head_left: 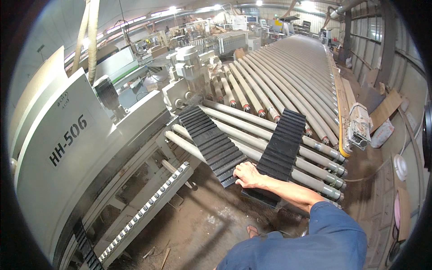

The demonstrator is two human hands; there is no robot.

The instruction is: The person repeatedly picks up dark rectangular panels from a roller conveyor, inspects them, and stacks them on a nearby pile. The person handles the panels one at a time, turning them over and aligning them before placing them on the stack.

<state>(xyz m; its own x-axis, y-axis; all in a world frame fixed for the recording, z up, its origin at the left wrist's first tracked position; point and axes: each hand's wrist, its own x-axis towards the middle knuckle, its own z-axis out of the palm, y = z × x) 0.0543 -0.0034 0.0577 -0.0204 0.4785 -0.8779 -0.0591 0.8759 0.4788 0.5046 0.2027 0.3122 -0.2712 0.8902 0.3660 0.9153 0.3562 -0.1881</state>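
Gripping the near right corner of the left ribbed black panel (pixel 213 146), the right hand (pixel 249 174) has its fingers (pixel 239 179) curled over the edge; pressure and underside of the grasp cannot be told. Left hand out of view, state unknown. Panel lies slantwise across the near rollers (pixel 315 183), its near end overhanging the floor (pixel 216 216). Right ribbed black panel (pixel 283 144) rests on the same rollers, tilted the other way, so the two converge toward the wrist. Step in hand, as judged: handling or aligning the left panel by its near end. A further shift would seem to call for a firm hold on that corner and a level pull or push, clear of its neighbour. Counts: two ribbed panels (single pieces or stacks, unclear); one hand; at least four near rollers; farther roller bed (pixel 292 63) too many to tally. One pale machine housing (pixel 72 130) at left, one upright motor (pixel 186 63) behind the panels, one geared motor (pixel 360 123) at right. One foot (pixel 253 231) shows below. Dark piece under the forearm: separate or part of the right panel, cannot tell.
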